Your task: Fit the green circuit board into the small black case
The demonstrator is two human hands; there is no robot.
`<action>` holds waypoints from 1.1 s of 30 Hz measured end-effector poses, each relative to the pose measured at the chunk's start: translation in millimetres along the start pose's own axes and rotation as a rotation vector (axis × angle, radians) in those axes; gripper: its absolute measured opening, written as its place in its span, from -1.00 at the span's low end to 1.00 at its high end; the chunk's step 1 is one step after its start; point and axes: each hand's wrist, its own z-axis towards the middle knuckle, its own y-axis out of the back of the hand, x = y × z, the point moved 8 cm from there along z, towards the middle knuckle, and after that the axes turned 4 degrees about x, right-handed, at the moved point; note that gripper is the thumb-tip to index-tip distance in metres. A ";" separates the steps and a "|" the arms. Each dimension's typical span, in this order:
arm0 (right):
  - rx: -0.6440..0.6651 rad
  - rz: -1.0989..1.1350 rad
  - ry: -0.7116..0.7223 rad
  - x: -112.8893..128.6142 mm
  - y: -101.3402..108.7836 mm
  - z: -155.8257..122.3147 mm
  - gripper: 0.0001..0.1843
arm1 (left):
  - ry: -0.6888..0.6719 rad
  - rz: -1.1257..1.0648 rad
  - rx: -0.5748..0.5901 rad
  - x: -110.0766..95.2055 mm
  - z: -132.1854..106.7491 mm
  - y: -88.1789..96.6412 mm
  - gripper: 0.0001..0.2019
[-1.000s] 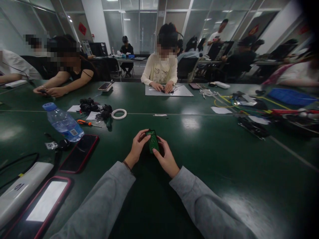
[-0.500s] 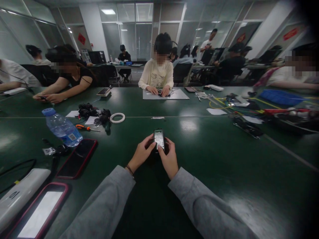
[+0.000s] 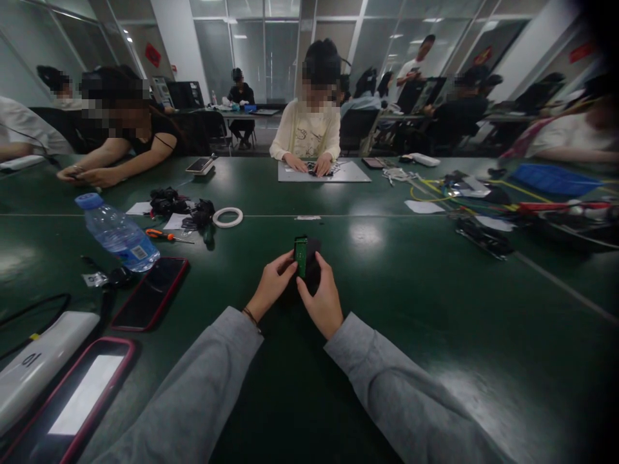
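Just below the centre of the frame, a board (image 3: 301,258), green-faced and dark-edged, stands tilted between two hands. The left hand (image 3: 275,283) has its grip pinching the board's left side, thumb at the lower left edge; the right hand (image 3: 323,295) grips from the right, thumb at the bottom edge. Whether the board touches the tabletop (image 3: 411,316) I cannot tell. At left, a bottle (image 3: 118,232) leans over near a phone (image 3: 151,294); a screwdriver (image 3: 167,236) and a tape roll (image 3: 227,217) lie farther up.
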 end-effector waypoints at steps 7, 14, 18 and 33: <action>0.011 -0.047 0.073 10.3 1.5 0.1 -0.34 | 0.059 -0.062 0.017 -4.6 -1.8 -5.6 -0.58; 0.033 -0.130 0.155 15.3 -1.1 -1.2 -0.30 | 0.116 -0.101 -0.037 -1.9 -2.5 -1.6 -0.54; 0.032 -0.141 0.146 16.6 -1.2 -2.0 -0.30 | 0.112 -0.117 -0.037 -2.9 -3.2 -2.3 -0.55; 0.046 -0.114 0.204 35.5 6.2 -3.0 -0.30 | 0.187 -0.219 -0.027 2.1 -5.4 0.6 -0.61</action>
